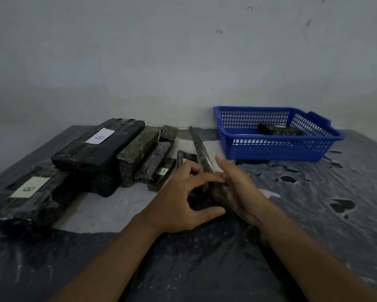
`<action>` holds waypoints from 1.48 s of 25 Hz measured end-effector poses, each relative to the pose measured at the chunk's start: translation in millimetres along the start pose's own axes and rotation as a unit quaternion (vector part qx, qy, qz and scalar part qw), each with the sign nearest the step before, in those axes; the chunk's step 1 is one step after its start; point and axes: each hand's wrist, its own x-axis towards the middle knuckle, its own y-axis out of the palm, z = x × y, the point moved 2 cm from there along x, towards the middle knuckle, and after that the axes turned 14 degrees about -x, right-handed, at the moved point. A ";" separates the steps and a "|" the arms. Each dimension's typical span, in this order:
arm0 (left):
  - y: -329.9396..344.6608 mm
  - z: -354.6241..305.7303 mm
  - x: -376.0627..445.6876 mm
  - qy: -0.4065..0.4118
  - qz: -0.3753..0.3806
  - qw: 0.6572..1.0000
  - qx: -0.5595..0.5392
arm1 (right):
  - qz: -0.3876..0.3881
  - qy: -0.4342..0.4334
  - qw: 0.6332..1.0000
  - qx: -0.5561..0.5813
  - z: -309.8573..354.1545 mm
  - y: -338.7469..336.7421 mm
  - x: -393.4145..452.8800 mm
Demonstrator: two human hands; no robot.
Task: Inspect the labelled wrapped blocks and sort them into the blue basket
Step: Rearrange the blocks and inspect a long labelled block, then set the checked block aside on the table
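Between my hands I hold a long, thin dark wrapped block [205, 164], angled away from me. To its left lie dark wrapped blocks [100, 147], several labelled B. The blue basket [276, 147] sits far right with one wrapped block [279, 129] inside.

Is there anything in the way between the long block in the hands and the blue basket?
Nothing visible blocks it. Both hands, left hand and right hand, hold the long thin block. Only bare plastic sheet lies between it and the blue basket, which already holds one wrapped block.
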 end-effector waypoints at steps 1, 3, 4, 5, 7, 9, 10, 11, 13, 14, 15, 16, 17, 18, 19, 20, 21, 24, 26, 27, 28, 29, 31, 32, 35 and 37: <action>-1.6 -0.3 -0.6 0.007 0.018 1.000 -0.003 | -0.009 0.018 1.000 -0.023 -2.6 -1.2 2.5; -4.6 -3.1 -1.4 0.027 0.019 0.999 -0.039 | -0.019 0.024 0.998 -0.056 -2.0 -2.3 1.2; -6.0 -4.3 -1.5 0.031 0.003 0.997 -0.075 | -0.031 0.024 0.997 -0.069 -4.5 -2.9 1.1; -7.3 -4.7 -1.5 0.028 -0.024 0.993 -0.111 | -0.039 0.029 0.996 -0.079 -3.5 -2.5 -2.4; -12.2 -0.8 -2.0 0.004 -0.107 0.986 -0.131 | -0.055 0.023 0.994 -0.095 -1.6 -1.9 -7.4; -17.8 11.3 -3.7 -0.047 -0.183 0.978 -0.094 | -0.077 0.016 0.991 -0.110 1.6 -1.4 -12.2; -19.9 17.6 -3.8 -0.082 -0.200 0.973 -0.079 | -0.086 0.022 0.989 -0.117 4.2 -3.7 -16.0; -20.6 23.0 -3.7 -0.121 -0.202 0.969 -0.073 | -0.093 0.024 0.985 -0.144 8.0 -7.5 -22.1; -17.1 32.0 -4.4 -0.186 -0.177 0.965 -0.060 | -0.099 0.020 0.964 -0.246 15.8 -26.3 -40.0; -14.2 35.1 -4.5 -0.198 -0.162 0.966 -0.043 | -0.093 0.020 0.949 -0.300 17.7 -39.8 -51.9; -12.4 37.1 -4.9 -0.201 -0.152 0.967 -0.027 | -0.087 0.022 0.932 -0.350 18.0 -56.0 -64.6; -12.6 38.0 -5.2 -0.199 -0.149 0.968 -0.017 | -0.083 0.033 0.915 -0.394 18.0 -72.1 -79.0; -12.0 38.4 -4.4 -0.195 -0.149 0.969 -0.015 | -0.091 0.040 0.895 -0.435 16.5 -91.6 -94.6; -12.9 38.4 -3.9 -0.192 -0.152 0.969 -0.013 | -0.109 0.044 0.875 -0.469 15.8 -109.9 -108.8; -13.6 38.3 -3.6 -0.192 -0.155 0.969 -0.010 | -0.136 0.045 0.859 -0.492 14.8 -128.9 -120.6; -12.5 37.5 -3.0 -0.194 -0.156 0.969 -0.004 | -0.165 0.044 0.845 -0.507 13.7 -147.6 -131.8; -12.4 36.3 -3.0 -0.195 -0.155 0.969 0.005 | -0.191 0.043 0.834 -0.516 14.2 -164.2 -139.7; -10.0 31.5 -1.7 -0.189 -0.143 0.971 0.036 | -0.252 0.057 0.803 -0.537 12.2 -212.3 -154.8; -9.3 28.7 -2.6 -0.182 -0.135 0.973 0.047 | -0.282 0.072 0.787 -0.544 8.2 -240.3 -156.4; -8.4 27.8 -3.2 -0.180 -0.133 0.973 0.049 | -0.291 0.078 0.781 -0.547 6.4 -251.4 -156.9; -7.8 27.3 -3.6 -0.181 -0.133 0.973 0.051 | -0.298 0.082 0.779 -0.546 4.5 -262.1 -156.8; -7.2 27.5 -3.6 -0.183 -0.132 0.973 0.055 | -0.304 0.087 0.779 -0.542 3.6 -270.5 -157.2; -6.7 29.0 -2.7 -0.184 -0.131 0.972 0.071 | -0.320 0.091 0.778 -0.533 1.7 -286.3 -159.1; -6.4 28.8 -1.6 -0.182 -0.128 0.972 0.075 | -0.328 0.091 0.777 -0.530 1.2 -293.1 -160.9; -5.1 20.5 -0.5 -0.175 -0.099 0.978 0.058 | -0.339 0.090 0.773 -0.529 -3.7 -307.3 -165.5; -1.8 13.0 -0.9 -0.172 -0.061 0.981 0.062 | -0.347 0.094 0.766 -0.533 -8.3 -312.1 -168.3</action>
